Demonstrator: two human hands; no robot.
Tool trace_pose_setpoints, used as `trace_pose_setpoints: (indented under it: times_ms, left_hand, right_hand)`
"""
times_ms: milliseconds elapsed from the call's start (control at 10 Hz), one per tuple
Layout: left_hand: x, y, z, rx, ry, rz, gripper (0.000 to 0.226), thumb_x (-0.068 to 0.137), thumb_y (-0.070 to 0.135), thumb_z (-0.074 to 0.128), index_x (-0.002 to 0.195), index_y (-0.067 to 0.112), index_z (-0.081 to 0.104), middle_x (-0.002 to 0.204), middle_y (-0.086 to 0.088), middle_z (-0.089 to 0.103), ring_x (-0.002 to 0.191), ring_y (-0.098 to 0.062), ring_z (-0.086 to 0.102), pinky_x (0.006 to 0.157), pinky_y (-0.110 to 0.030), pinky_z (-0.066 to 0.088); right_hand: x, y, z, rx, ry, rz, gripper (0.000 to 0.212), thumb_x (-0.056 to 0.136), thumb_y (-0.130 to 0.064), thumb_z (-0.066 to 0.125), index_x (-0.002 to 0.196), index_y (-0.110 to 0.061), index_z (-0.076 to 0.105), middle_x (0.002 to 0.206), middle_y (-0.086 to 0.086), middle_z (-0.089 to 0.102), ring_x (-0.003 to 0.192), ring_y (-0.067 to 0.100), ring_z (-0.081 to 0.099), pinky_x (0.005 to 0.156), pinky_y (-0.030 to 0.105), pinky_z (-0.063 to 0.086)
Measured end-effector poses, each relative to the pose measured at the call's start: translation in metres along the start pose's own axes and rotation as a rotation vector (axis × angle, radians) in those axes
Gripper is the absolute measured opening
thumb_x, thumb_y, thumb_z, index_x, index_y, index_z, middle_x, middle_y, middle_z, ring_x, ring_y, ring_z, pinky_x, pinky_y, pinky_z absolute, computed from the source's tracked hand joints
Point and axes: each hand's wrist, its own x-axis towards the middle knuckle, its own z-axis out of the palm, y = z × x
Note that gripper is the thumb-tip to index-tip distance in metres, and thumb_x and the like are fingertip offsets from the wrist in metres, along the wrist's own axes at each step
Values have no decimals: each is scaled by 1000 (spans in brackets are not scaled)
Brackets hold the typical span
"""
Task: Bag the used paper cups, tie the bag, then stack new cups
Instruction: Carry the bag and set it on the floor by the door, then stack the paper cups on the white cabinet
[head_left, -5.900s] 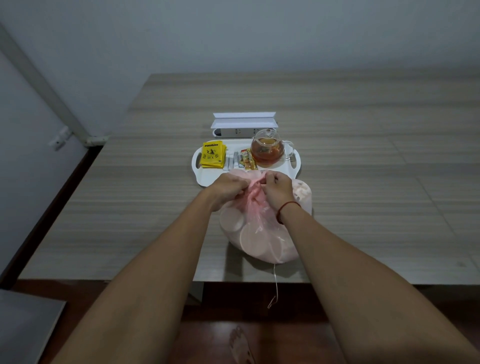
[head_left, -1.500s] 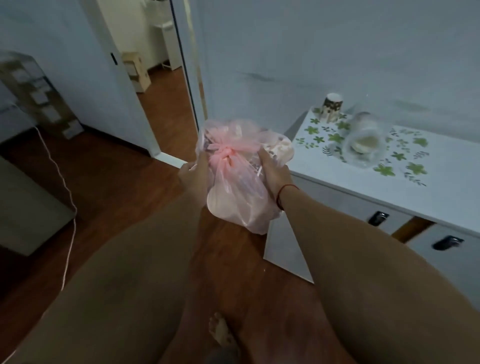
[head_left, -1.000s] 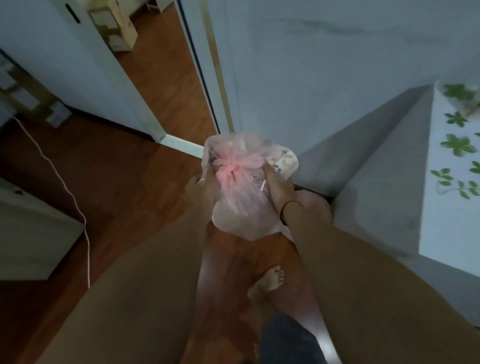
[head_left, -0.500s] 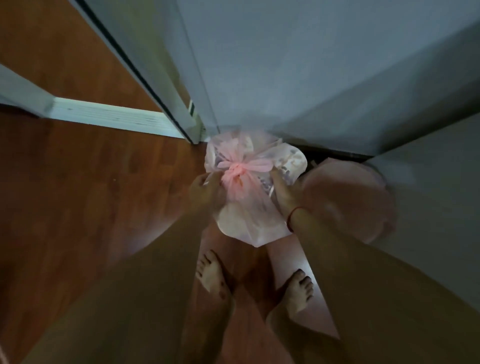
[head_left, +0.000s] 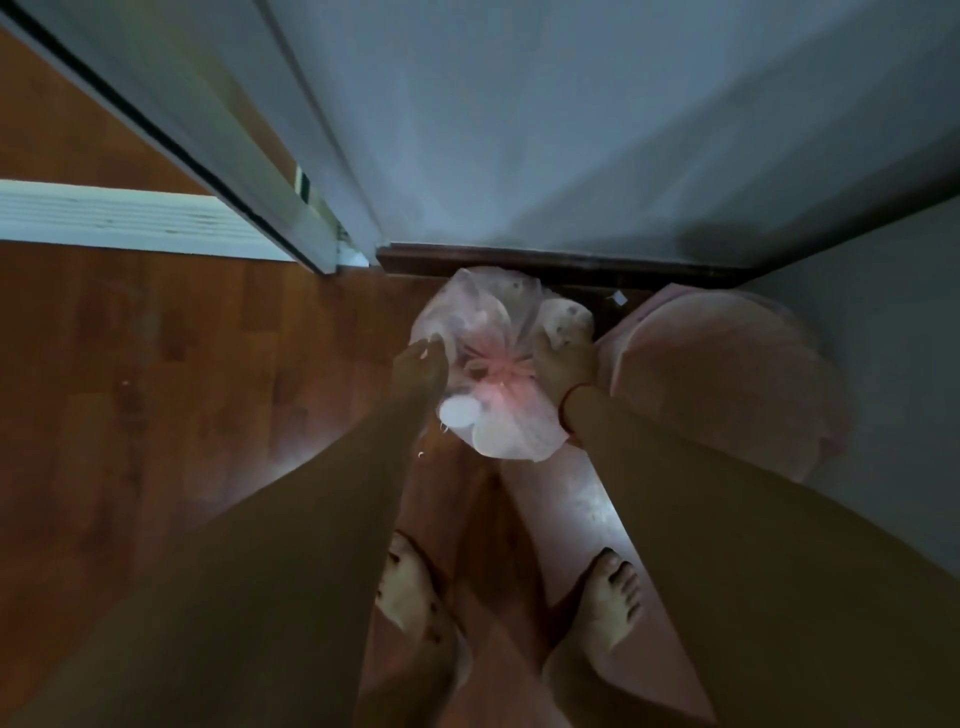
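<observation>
A knotted pink translucent bag, with used paper cups showing through it, is low over the wooden floor near the wall's skirting. My left hand holds its left side, fingers bent against the plastic. My right hand, with a red string on the wrist, holds its right side. The knot faces up between both hands. Whether the bag touches the floor is unclear.
A larger pink bag sits to the right, against a white cabinet side. A grey wall stands just ahead, a door frame at left. My bare feet stand below on the wooden floor.
I carried the tied bag from the table across the room and bent down. Over the last second the bag has gone lower, toward the floor beside the larger pink bag.
</observation>
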Motion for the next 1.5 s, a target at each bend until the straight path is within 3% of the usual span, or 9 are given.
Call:
trace_pose_setpoints:
  times_ms: [200,500,700,800,1000,1100,1200,1300,1500]
  left_hand:
    - [-65,46,-24,163,43,90,45,102,33,41,135,4,52,142,-16,51,131,-31,49,106,-33,39]
    - [-275,202,-93,503,238,416,49,96,41,45,130,9,59,139,-12,55,130,-27,50,111,-35,38]
    - [-440,283,-105,541,265,642,43,97,39,44,115,8,67,127,-10,64,116,-28,60,95,-31,46]
    - [-509,294,-94,531,254,747,46,97,39,47,130,10,58,140,-7,55,129,-25,52,108,-33,41]
    - [-635,298,-38,541,183,939,45,95,35,50,133,11,56,142,-7,52,131,-24,49,109,-33,39]
    - [-685,302,3,544,130,995,35,94,29,52,125,15,60,139,-9,53,129,-27,51,108,-32,41]
    - [-724,304,46,564,65,1042,13,91,20,51,92,19,64,118,-9,62,119,-30,58,90,-28,46]
    - [-743,310,93,596,12,1038,39,93,23,50,129,12,58,138,-12,54,126,-31,53,103,-36,46]
    - [-757,334,198,651,-42,1012,49,95,29,51,142,15,44,147,-9,44,125,-28,53,104,-35,44]
  right_hand:
    - [-63,-60,-54,-176,-123,-70,53,97,-39,42,131,2,49,136,23,51,129,36,47,110,41,37]
    - [-225,-204,-223,-196,-110,-264,62,94,-44,47,138,-2,41,147,16,43,136,32,41,114,40,33]
    - [-349,-261,-360,-190,44,-468,47,98,-33,42,136,-5,44,145,14,44,135,30,43,114,41,34]
    - [-404,-254,-420,-213,157,-510,45,98,-29,41,135,-4,45,144,15,46,134,31,43,114,42,34]
    - [-502,-203,-520,-190,321,-533,43,97,-23,42,136,-4,45,143,16,46,132,31,44,111,39,36]
    - [-528,-167,-572,-206,370,-483,40,94,-17,44,132,-6,48,141,16,47,128,32,47,109,42,39]
    - [-538,-127,-623,-236,430,-426,36,91,-12,46,125,-4,54,136,16,51,125,33,49,105,39,42]
    - [-537,-88,-666,-284,419,-325,15,89,-9,47,98,-2,57,105,17,57,113,35,58,91,36,49]
    - [-492,-23,-738,-288,446,-236,29,91,-8,46,117,0,55,118,18,61,106,33,62,80,32,48]
